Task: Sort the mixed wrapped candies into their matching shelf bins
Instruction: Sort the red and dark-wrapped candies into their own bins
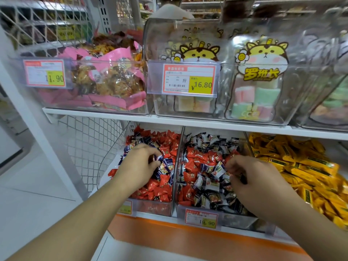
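Two hands worked lower-centre bins: left hand (140,162) pinched a dark-blue candy (157,158); right hand (250,178) curled, its grip unclear.

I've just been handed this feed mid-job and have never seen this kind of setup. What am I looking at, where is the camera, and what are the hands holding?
There is no machine here. It is one picture from a wide-angle camera worn on a person's head, looking forward and down at a shop shelf.

The left hand is in the left bin, which is mostly red candies, and pinches a dark blue wrapped candy. The right hand is in the middle bin, a mix of red and dark blue candies; its fingers are curled among the wrappers, but I cannot tell whether it holds one.

To the right lie yellow candies. On the shelf above stand clear bins of packaged snacks with price tags.
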